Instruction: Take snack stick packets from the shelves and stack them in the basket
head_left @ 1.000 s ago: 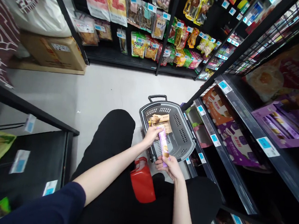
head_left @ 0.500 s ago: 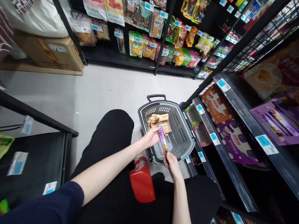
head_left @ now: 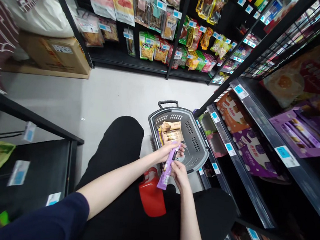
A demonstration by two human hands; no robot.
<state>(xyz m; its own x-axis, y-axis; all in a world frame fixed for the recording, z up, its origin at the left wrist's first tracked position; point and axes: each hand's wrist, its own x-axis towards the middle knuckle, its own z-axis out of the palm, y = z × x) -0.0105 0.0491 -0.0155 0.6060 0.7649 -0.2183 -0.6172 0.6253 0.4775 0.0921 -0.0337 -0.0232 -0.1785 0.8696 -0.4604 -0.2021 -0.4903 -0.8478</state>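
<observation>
My left hand (head_left: pixel 167 151) and my right hand (head_left: pixel 180 173) both hold a long purple snack packet (head_left: pixel 167 168) above my lap, its plain back side toward me. The left hand grips the packet's upper end, the right pinches its middle. Just beyond them a grey shopping basket (head_left: pixel 196 142) stands on the floor with tan packets (head_left: pixel 170 132) lying inside.
A red object (head_left: pixel 152 194) lies between my black-trousered knees. Black shelves on the right carry purple boxes (head_left: pixel 303 130) and blue price tags (head_left: pixel 230 148). Hanging snack bags (head_left: pixel 152 47) fill the far shelving. A cardboard box (head_left: pixel 56 53) sits at far left. A low black shelf (head_left: pixel 31 160) stands at my left.
The purple packet has been turned over and swung down toward me, from over the basket to over my lap. Both hands shifted their grip on it.
</observation>
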